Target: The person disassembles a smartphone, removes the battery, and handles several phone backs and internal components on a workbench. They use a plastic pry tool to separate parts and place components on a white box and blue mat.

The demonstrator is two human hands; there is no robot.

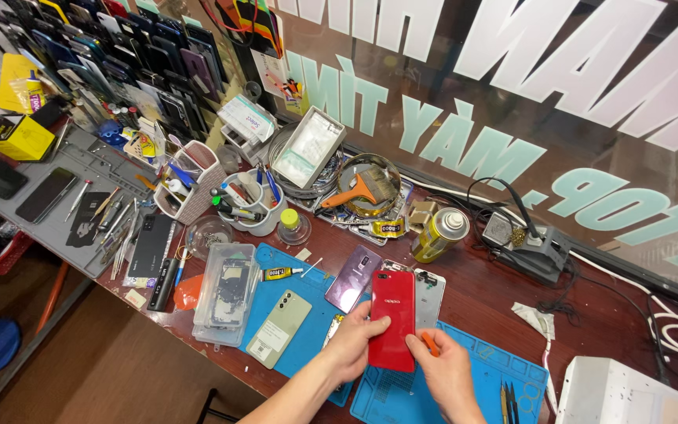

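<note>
**Both hands on a red phone**

The left hand [351, 345] clasps the left edge of the red phone [392, 318], grip closed around it. The right hand [445, 367] pinches its lower right edge while also holding a small orange tool [430, 342]. The phone lies back-up over the blue mats [308, 314] on the counter [496, 294], just beside a purple phone [352, 277] and a silver phone frame [428, 298].

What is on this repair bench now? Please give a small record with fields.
Left hand: left hand grips the left edge of the red phone
Right hand: right hand holds the phone's lower right corner, with a small orange tool
Under the phone: blue mat
Beside it: purple phone, pale green phone
Behind: yellow spray can, brush
</note>
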